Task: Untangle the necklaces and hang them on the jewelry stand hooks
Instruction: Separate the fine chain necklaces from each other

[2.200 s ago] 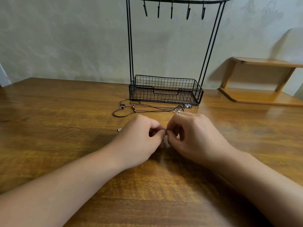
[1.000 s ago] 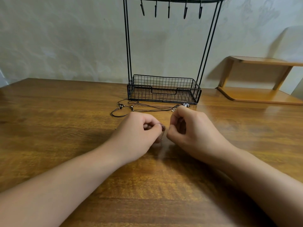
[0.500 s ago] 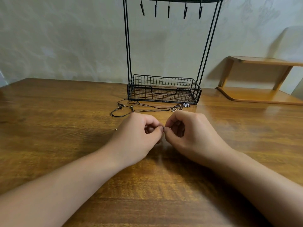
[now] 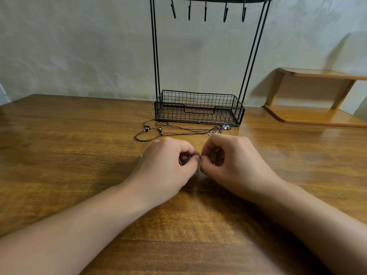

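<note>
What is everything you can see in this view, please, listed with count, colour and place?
jewelry stand: one, black wire with a mesh basket base, at the far middle of the table by the wall.
hooks: five, black, all bare, hanging from the stand's top bar.
corded necklaces: count unclear, dark cords with small beads, tangled on the table just in front of the basket.
silver pendants: a few, silver, at the right end of the cords.
small metal piece: one, dark, pinched between both hands; too small to identify.
table: one, brown wood.
shelf: one, light wood, far right.
wall: pale.
left hand: fingers curled, pinching.
right hand: fingers curled, pinching.
</note>
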